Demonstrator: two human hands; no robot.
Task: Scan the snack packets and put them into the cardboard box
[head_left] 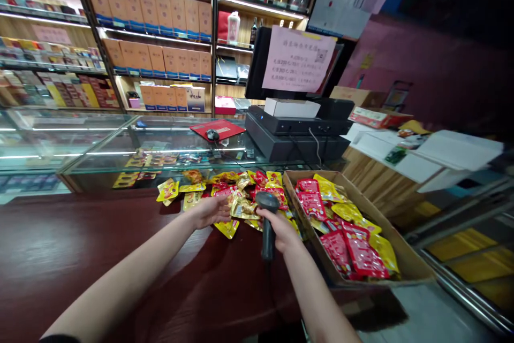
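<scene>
Black scanner [267, 239] — right hand [284, 231] gripping its handle; best held steady. Left hand [209, 212], fingers loosely extended by gold packet [243, 208] — smooth creases gently.

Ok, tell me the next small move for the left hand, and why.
Probably close the left hand on the gold packet by its fingertips. That hand looks open at the pile's edge, though contact is hard to tell, and the right hand already holds the scanner.
</scene>
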